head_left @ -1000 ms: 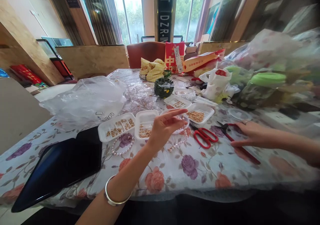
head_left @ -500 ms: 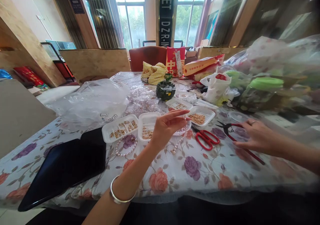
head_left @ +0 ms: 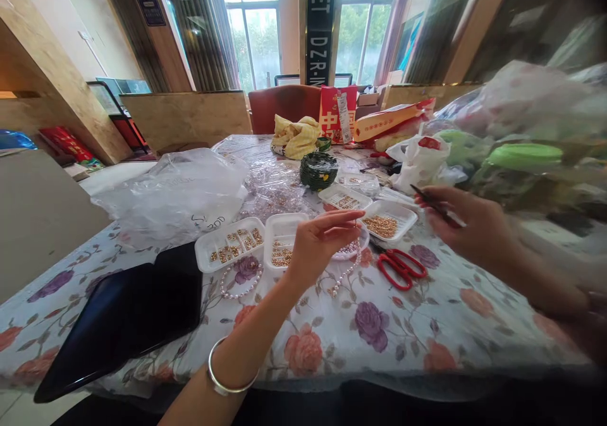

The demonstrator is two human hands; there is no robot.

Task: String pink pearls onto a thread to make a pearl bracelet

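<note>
Two tall windows (head_left: 258,43) let daylight into the room behind a reddish-brown chair (head_left: 284,105), with a black vertical sign (head_left: 318,21) in white lettering standing between them. Your desk (head_left: 408,334) wears a white cloth printed with coral and purple roses.

Your left hand (head_left: 317,246) is raised over the middle of the desk, its thumb and fingers pinched together on the upper end of a strand of small pearly pinkish beads (head_left: 338,282). The strand hangs below your fingertips and curves down toward the cloth, in front of a round pale bowl (head_left: 365,239) of similar beads. A shiny silver bangle (head_left: 217,383) circles your left forearm.

Your right hand (head_left: 478,230), slightly blurred, is closed around a slender dark tool (head_left: 425,200) whose tip points toward your left; your palm and fingers hide the rest of it. Your hands are well apart from each other.

Between them on the cloth lie scissors with red looped handles (head_left: 389,254), near a white tray of loose gold-coloured pieces (head_left: 405,220). To the left of your left hand sit a white tray with a single row of gold beads (head_left: 272,224) and a white compartment tray of gold pieces (head_left: 205,258). A closed ring of pearly beads (head_left: 236,296) lies just in front of these, near a glossy black flat object (head_left: 128,325).
</note>
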